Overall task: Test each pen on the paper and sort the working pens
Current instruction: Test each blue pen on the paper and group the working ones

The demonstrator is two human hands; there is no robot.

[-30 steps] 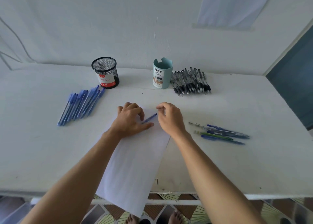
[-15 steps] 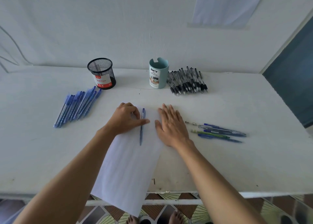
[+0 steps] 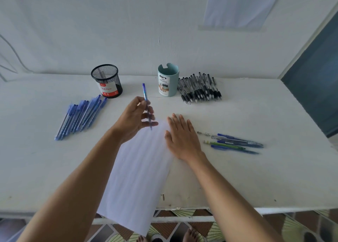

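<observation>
left hand (image 3: 136, 121) gripping pen (image 3: 146, 98), perhaps touching paper (image 3: 140, 168) edge

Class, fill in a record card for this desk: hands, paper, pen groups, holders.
Left hand: holds a blue pen, tip down near the paper's top end
Right hand: rests flat at the paper's right edge
Paper: lies on the white table, near end overhanging the front edge
Pen groups: blue pens at left; black pens beside the teal organizer; mixed pens at right
Holders: black mesh cup and teal organizer, upright at the back
</observation>
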